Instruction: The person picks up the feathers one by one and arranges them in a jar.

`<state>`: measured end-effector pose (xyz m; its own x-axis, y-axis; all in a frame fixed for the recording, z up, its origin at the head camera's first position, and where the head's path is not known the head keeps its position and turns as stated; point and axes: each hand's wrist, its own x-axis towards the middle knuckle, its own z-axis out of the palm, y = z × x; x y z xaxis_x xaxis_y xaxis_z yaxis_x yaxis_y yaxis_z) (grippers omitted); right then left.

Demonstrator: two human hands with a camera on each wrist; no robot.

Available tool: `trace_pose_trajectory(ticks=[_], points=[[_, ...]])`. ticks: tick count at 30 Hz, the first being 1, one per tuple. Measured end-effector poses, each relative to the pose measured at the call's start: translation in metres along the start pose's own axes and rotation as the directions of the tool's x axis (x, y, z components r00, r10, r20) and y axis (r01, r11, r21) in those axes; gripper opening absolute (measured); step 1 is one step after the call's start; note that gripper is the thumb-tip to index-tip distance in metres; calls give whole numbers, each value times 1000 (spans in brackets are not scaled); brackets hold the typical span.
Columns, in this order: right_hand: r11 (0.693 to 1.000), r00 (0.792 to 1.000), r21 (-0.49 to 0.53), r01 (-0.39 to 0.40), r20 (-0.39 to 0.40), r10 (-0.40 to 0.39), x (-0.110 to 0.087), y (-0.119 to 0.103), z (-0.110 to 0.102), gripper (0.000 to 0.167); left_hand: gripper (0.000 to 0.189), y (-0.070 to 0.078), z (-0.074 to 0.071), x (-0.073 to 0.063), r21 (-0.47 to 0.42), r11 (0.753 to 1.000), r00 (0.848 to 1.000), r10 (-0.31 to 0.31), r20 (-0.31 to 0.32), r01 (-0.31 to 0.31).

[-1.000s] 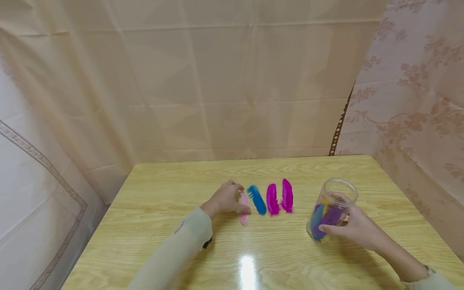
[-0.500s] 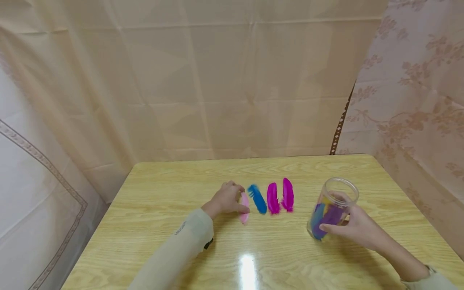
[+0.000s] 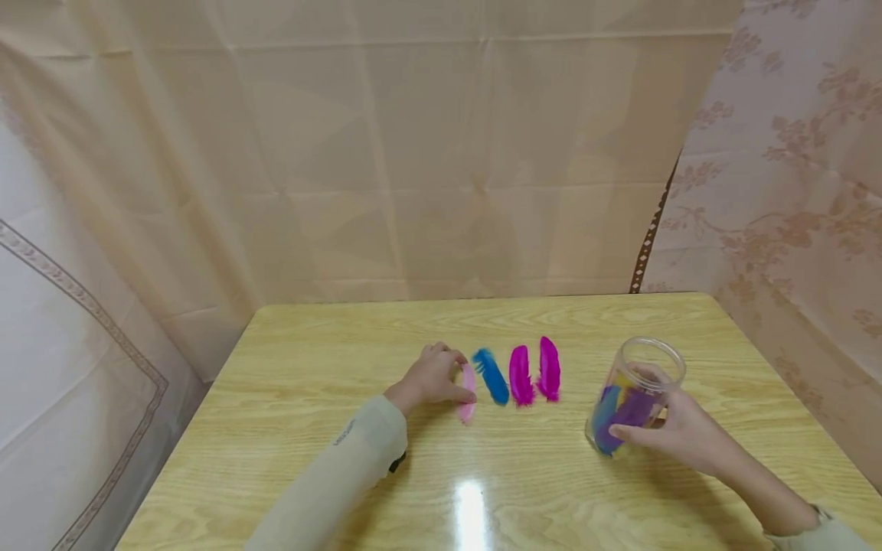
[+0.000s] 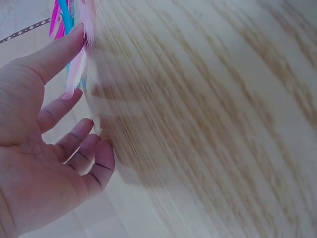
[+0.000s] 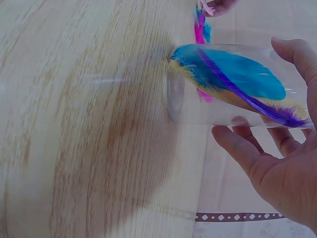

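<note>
My left hand (image 3: 434,375) is at the left end of a row of feathers, pinching a pale pink feather (image 3: 467,414) by its edges between thumb and index finger. In the left wrist view the other fingers curve loosely below the pink feather (image 4: 75,74). Beside it lie a blue feather (image 3: 492,379) and two magenta feathers (image 3: 521,375). At the right, my right hand (image 3: 689,436) grips a clear jar (image 3: 653,339), which stands on the table with its mouth up. Inside are a blue feather (image 5: 242,74), a purple feather (image 5: 233,91) and a yellowish feather (image 5: 218,92).
The wood-grain table (image 3: 310,360) ends at a beige curtain (image 3: 441,191) behind. A floral cloth (image 3: 792,191) hangs on the right, and a pale cloth (image 3: 62,367) on the left. Light glares off the tabletop near the front.
My left fingers have closed slightly on the pink feather. The right hand keeps its grip on the jar, and the view has shifted very slightly.
</note>
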<state>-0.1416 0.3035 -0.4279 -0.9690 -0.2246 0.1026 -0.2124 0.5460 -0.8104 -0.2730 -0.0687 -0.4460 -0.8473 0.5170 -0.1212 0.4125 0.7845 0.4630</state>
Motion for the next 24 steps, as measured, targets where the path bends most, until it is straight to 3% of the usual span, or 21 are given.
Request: trace_pose_trajectory(ticks=[8, 16, 24], points=[[1000, 1000, -3, 11, 2, -11, 0, -2, 0, 90, 61, -2, 3, 1, -19, 1000, 1000, 16, -15, -17], [999, 1000, -33, 13, -6, -13, -1, -1, -1, 90, 52, -6, 10, 7, -11, 991, 990, 129, -53, -130], [1000, 1000, -28, 13, -1, -13, -1, -2, -1, 90, 49, -7, 12, 7, -55, 988, 989, 139, -53, -142]])
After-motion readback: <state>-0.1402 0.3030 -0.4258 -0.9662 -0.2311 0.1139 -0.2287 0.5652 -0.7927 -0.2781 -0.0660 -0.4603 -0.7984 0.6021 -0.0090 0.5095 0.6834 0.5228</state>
